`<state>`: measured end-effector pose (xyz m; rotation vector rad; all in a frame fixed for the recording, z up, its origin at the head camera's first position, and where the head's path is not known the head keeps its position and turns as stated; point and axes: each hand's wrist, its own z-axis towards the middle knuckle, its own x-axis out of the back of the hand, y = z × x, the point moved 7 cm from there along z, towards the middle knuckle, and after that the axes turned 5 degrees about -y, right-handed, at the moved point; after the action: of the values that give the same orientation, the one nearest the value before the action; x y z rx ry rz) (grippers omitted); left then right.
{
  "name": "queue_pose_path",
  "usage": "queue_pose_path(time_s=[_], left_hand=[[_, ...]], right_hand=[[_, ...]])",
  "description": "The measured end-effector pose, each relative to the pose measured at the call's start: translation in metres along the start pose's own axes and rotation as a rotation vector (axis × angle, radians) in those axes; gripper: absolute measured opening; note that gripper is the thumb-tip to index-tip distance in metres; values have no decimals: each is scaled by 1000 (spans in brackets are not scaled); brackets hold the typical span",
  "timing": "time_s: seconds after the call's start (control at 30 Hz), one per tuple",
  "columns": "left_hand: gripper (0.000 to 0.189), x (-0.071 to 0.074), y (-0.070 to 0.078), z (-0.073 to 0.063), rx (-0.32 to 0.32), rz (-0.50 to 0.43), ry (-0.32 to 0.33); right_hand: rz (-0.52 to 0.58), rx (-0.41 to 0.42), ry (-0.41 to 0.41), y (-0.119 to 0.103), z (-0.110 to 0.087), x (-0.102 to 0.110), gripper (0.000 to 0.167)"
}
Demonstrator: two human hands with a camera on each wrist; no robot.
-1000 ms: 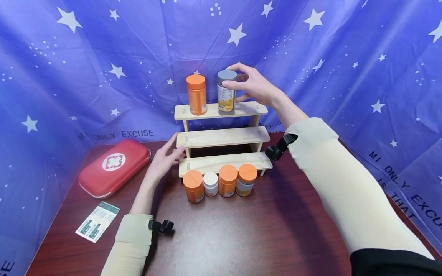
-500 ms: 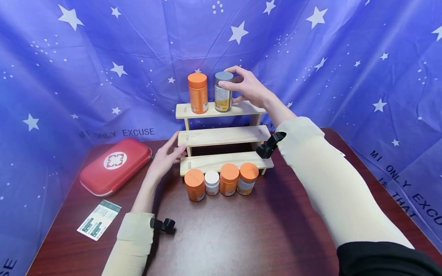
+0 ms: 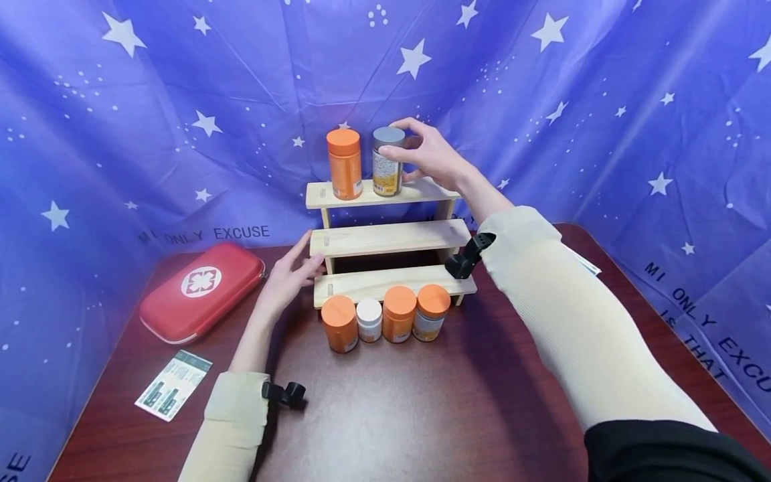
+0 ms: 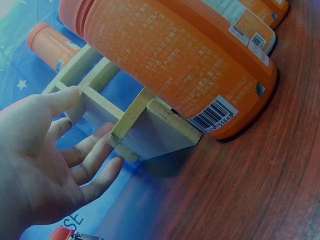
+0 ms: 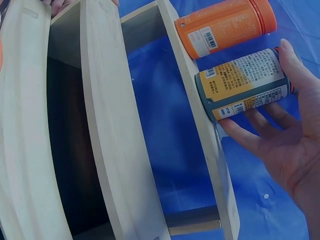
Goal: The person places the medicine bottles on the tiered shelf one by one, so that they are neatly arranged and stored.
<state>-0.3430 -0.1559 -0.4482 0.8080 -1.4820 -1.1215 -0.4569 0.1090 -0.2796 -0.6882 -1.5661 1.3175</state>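
Behind grey bottle (image 5: 242, 82): right fingers (image 5: 262, 123), tips seemingly hidden.

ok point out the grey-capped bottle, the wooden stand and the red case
Grey-capped bottle (image 3: 385, 170), head view, on its label below the cap
Wooden stand (image 3: 390, 238), head view, on its middle tier
Red case (image 3: 201, 284), head view, on its round white emblem
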Motion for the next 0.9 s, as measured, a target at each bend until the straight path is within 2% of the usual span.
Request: queue_pose_path(time_s=[0.53,0.77,0.9], left_hand=[[69,-1,-1,0,12,-3,0],[69,0,-3,0,10,-2,4],[69,0,-2,1,12,2,3]], right_hand=[[-102,-30,-10,12,-5,-4,60],[-63,-30,-20,16,-10,-2,70],[-41,-1,3,24,-22,7,71]])
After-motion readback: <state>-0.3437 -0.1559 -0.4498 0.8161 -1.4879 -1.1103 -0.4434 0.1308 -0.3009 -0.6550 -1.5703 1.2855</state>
